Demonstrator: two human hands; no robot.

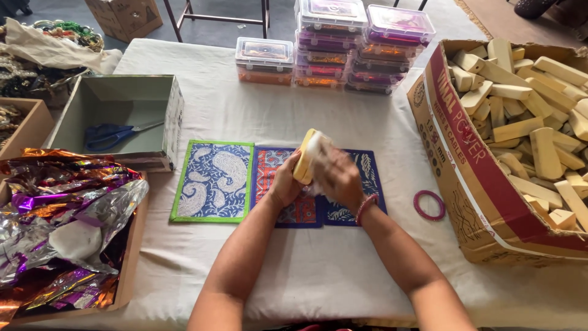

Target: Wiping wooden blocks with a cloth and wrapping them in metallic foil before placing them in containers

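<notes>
My left hand [285, 184] grips a pale yellow wooden block [303, 160] from below, holding it upright over the table. My right hand [339, 179], blurred by motion, presses a white wad of cloth or cotton [317, 149] against the block's side. Under both hands lie three patterned fabric pieces side by side: a blue paisley one with a green border [212, 181], a red and blue one [269, 165], and a dark blue one [371, 178]. A pink bangle [429, 205] lies on the cloth to the right of my right wrist.
A big cardboard box [465, 178] full of similar wooden blocks stands at right. Stacked clear plastic boxes [343, 46] sit at the back. A grey open box [116, 119] with blue scissors [107, 136] is at left, crumpled shiny foil [67, 214] in a tray below it.
</notes>
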